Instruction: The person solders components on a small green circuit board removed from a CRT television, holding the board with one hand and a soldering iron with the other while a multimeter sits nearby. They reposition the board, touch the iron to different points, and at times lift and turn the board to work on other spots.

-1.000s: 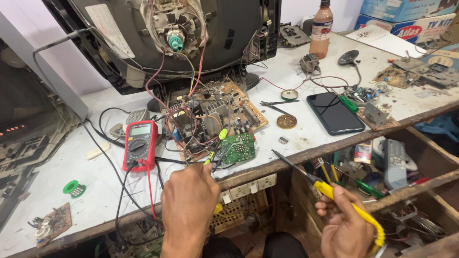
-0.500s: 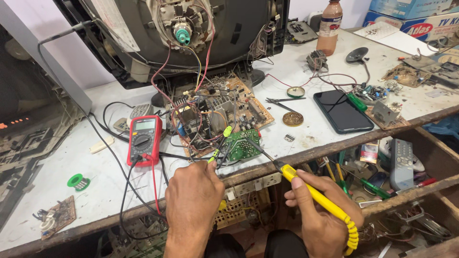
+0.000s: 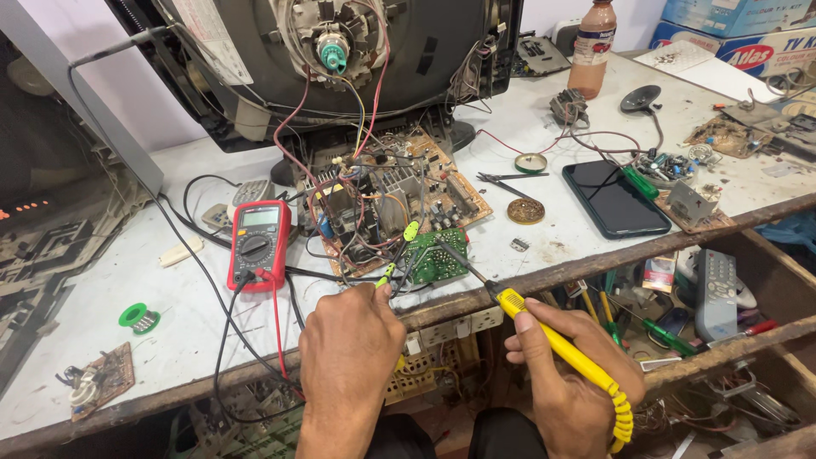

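My right hand (image 3: 571,381) grips a yellow-handled soldering iron (image 3: 552,338); its metal tip reaches up-left onto a small green circuit board (image 3: 435,257). My left hand (image 3: 348,350) is at the bench's front edge, fingers pinched on a yellow-green part (image 3: 385,274) beside that board. Behind it lies a larger brown circuit board (image 3: 399,194) crowded with components, wired to the open back of a CRT television (image 3: 340,59). A red multimeter (image 3: 258,244) lies left of the boards with its red and black leads trailing past my left wrist.
On the white bench (image 3: 136,263): a black phone (image 3: 614,197), tweezers (image 3: 501,180), a round solder-paste tin (image 3: 526,211), a green solder spool (image 3: 138,317), a brown bottle (image 3: 592,47), a green screwdriver (image 3: 637,180). An open drawer (image 3: 680,297) at the right holds tools and a remote.
My right hand has brought the soldering iron up and left from the drawer side, so its tip now rests on the green board. The left hand has stayed in place.
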